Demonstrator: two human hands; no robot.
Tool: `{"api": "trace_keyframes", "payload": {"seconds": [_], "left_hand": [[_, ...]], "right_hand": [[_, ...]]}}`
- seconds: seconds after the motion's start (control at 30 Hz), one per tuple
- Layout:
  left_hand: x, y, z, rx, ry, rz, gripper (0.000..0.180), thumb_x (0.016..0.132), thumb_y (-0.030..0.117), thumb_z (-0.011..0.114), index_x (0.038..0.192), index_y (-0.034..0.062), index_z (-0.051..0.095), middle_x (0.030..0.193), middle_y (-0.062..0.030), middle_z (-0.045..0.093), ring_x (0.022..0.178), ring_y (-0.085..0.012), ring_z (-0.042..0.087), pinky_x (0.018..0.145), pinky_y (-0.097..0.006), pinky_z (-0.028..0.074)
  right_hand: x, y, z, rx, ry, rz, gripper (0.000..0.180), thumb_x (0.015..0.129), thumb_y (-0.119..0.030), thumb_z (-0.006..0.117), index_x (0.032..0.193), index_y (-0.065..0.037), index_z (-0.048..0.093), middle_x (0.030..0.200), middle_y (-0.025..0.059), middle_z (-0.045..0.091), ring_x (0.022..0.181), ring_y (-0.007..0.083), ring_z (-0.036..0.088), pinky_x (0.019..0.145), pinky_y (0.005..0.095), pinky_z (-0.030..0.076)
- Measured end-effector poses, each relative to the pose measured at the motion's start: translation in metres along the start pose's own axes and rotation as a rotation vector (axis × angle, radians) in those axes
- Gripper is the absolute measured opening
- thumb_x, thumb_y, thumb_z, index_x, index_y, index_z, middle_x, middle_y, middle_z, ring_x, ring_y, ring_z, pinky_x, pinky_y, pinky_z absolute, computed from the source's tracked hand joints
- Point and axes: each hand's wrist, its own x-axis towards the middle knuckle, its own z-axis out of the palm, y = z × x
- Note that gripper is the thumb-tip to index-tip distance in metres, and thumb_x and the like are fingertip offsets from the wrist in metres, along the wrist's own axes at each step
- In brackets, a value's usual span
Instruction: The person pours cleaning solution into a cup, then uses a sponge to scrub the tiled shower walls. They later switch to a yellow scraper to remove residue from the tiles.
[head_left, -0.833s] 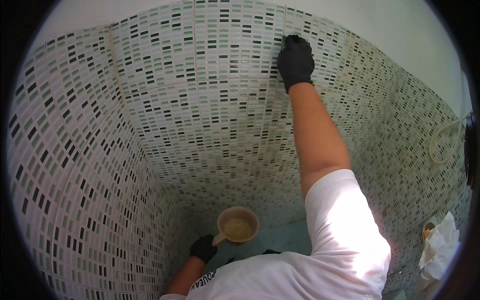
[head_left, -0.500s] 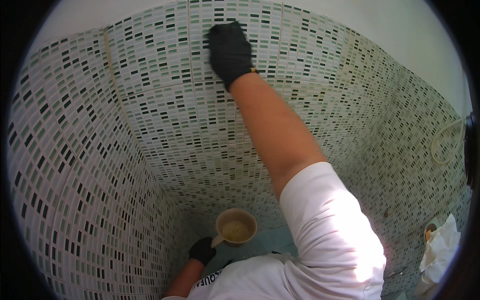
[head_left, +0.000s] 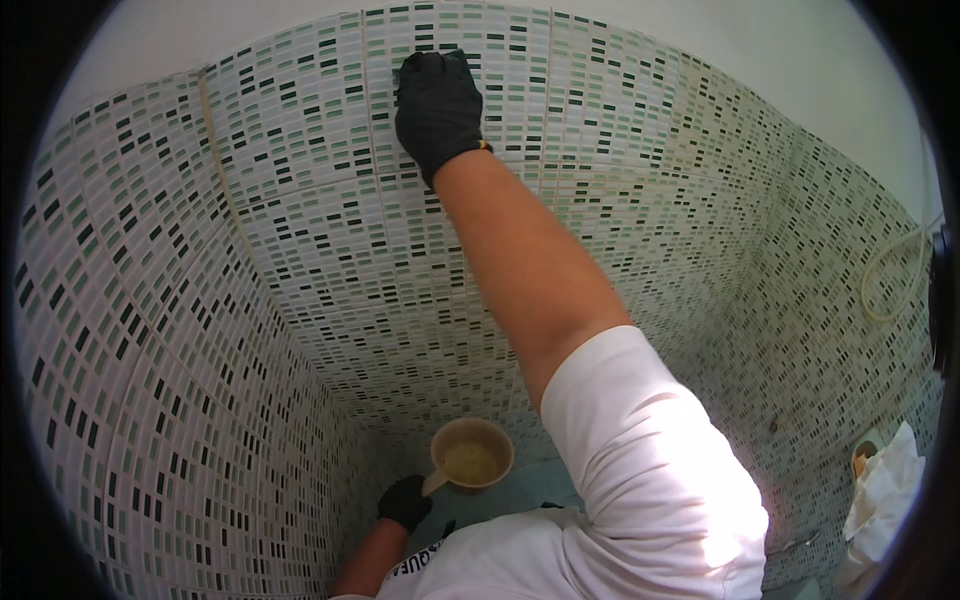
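High on the mosaic-tiled wall (head_left: 330, 130), my right hand (head_left: 438, 108), in a black glove, presses with its fingers curled in. Small dark green edges beside the fingers look like a scouring pad (head_left: 461, 56), mostly hidden under the glove. Low down on the left, my gloved left hand (head_left: 404, 502) is closed round the handle of a beige dipper (head_left: 472, 431). The dipper is held upright, with shallow yellowish liquid at its bottom.
Tiled walls close in on the left (head_left: 130, 330) and right (head_left: 820, 290). A pale hose (head_left: 868, 290) hangs in a loop at the right. Below it are a crumpled white sheet or bag (head_left: 885, 490) and a small round holder (head_left: 864, 450). Blue-green floor (head_left: 545, 480) shows beneath the dipper.
My right hand has shifted slightly left across the upper tiles, still against the wall. The left hand and the dipper have stayed where they were.
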Motion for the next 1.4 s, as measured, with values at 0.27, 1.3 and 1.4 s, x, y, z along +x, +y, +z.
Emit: {"api": "trace_keyframes", "payload": {"seconds": [0.27, 1.3, 1.4], "left_hand": [[-0.001, 0.003, -0.004, -0.011, -0.037, -0.005, 0.028, 0.074, 0.021, 0.057, 0.099, 0.0103, 0.063, 0.098, -0.0154, 0.063, 0.093, -0.0321, 0.060, 0.080, -0.042, 0.047], [0.022, 0.174, 0.084, 0.040, 0.023, -0.097, 0.030, 0.072, 0.022, 0.061, 0.099, 0.0090, 0.062, 0.096, -0.0168, 0.064, 0.092, -0.0336, 0.060, 0.080, -0.044, 0.048], [0.024, 0.199, 0.089, 0.033, 0.049, -0.139, 0.030, 0.071, 0.020, 0.061, 0.100, 0.0084, 0.062, 0.095, -0.0171, 0.064, 0.091, -0.0341, 0.061, 0.080, -0.044, 0.048]], "right_hand": [[-0.018, 0.151, -0.067, 0.162, 0.060, 0.660, 0.026, 0.089, -0.021, 0.045, 0.099, -0.004, 0.061, 0.100, 0.0185, 0.059, 0.098, 0.0364, 0.055, 0.082, 0.0441, 0.045], [-0.103, 0.191, -0.074, 0.543, -0.331, -0.095, 0.094, 0.066, -0.052, 0.071, 0.138, -0.006, 0.031, 0.144, 0.0205, 0.023, 0.136, 0.0382, 0.014, 0.112, 0.0445, 0.011], [-0.119, 0.197, -0.094, 0.497, -0.510, -0.261, 0.086, 0.067, -0.038, 0.075, 0.137, -0.010, 0.034, 0.144, 0.0166, 0.027, 0.137, 0.0338, 0.016, 0.113, 0.0426, 0.012]]}}
